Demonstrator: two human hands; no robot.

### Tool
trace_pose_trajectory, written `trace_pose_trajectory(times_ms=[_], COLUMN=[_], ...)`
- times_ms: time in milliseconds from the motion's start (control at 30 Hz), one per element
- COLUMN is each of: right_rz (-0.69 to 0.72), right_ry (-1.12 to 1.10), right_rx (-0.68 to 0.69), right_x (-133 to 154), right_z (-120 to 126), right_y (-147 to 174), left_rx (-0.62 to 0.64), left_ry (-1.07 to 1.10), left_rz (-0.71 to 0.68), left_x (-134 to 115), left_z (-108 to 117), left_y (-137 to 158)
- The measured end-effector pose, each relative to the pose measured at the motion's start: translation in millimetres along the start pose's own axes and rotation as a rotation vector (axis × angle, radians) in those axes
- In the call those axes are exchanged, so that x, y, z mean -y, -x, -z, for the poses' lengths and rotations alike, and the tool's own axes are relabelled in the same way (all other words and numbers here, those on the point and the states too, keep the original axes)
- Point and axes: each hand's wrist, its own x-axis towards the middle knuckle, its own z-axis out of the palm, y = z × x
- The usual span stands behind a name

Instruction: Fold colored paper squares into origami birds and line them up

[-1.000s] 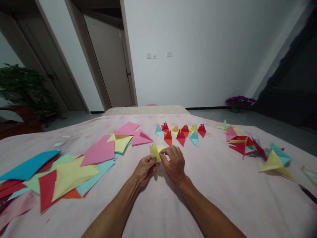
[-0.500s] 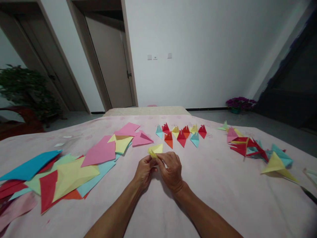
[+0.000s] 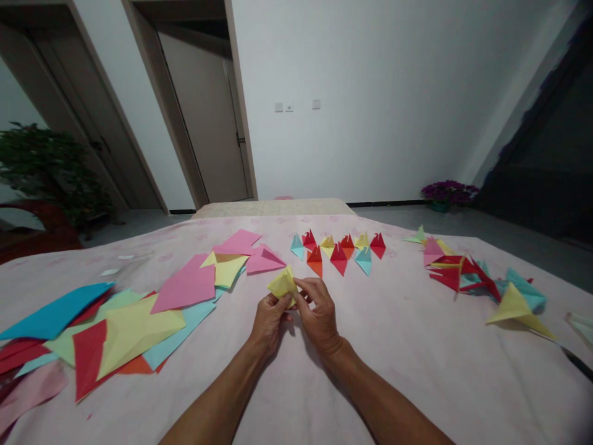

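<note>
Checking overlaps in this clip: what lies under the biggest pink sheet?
Parts of a yellow sheet and a pale blue sheet stick out from beneath the pink sheet. Whatever it covers fully can't be seen.

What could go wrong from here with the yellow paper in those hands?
1. The left hand and right hand both grip the yellow paper; uneven pulling might crease or tear it.
2. The orange folded piece stands just beyond the right hand, so a forward slip could knock it.
</note>
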Motion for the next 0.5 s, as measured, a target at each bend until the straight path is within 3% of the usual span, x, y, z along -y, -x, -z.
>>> trace_pose_trajectory(times_ms=[233, 400, 500], right_rz=[-0.403, -0.507, -0.513], right_ry=[-0.201, -0.202, -0.131], right_rx=[-0.018, -0.004, -0.059], right_x=[-1.5, -5.1, -9.2], right_z=[-1.6, 4.1, 6.5], right_y=[-11.0, -16.0, -16.1], left_rx=[0.031, 0.027, -0.131], left_ry=[-0.114, -0.307, -0.434], left_rz=[0.004, -0.011, -0.201], left_x=[-5.2, -2.7, -1.0], left_z=[-0.4, 2.3, 2.7], left_y=[-0.3, -0.6, 1.8])
